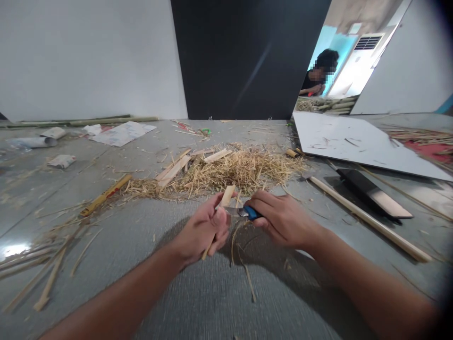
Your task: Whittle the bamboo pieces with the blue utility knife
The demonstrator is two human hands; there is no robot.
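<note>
Gripping a pale strip, the left hand curls its fingers inward. Knuckles up, the right hand clasps a blue-handled knife, blade at the strip.

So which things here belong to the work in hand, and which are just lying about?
In the work:
pale strip, held in the left hand
blue-handled knife, held in the right hand, blade by the strip
shavings pile, probably its waste

Apparently just lying about:
printed paper sheet
white board
dark flat object
</note>
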